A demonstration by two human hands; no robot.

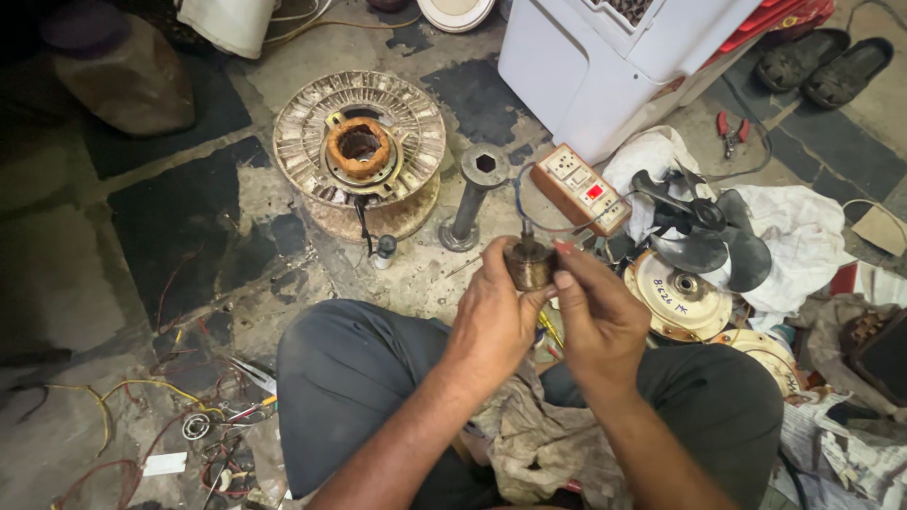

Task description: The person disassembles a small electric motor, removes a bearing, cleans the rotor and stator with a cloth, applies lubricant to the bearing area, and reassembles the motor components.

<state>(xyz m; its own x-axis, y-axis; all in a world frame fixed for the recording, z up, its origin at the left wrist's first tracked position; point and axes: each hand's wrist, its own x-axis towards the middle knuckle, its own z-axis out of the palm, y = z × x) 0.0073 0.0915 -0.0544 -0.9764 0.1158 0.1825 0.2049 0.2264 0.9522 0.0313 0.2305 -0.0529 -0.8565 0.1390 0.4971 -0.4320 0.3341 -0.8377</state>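
- Both hands, left hand (493, 316) and right hand (593, 316), clamp a small brown cylindrical motor part (528, 263).
- Its shaft, the long axis, points upward, away from the lap.

Small cylindrical motor part (529, 263): dull brown metal body with a short, thin shaft projecting from its top end. Orientation: upright, shaft pointing away from the camera. Position: held clear of the floor, above the lap, between the fingertips of the left hand (491, 316) and the right hand (595, 316), which grip it from opposite sides.
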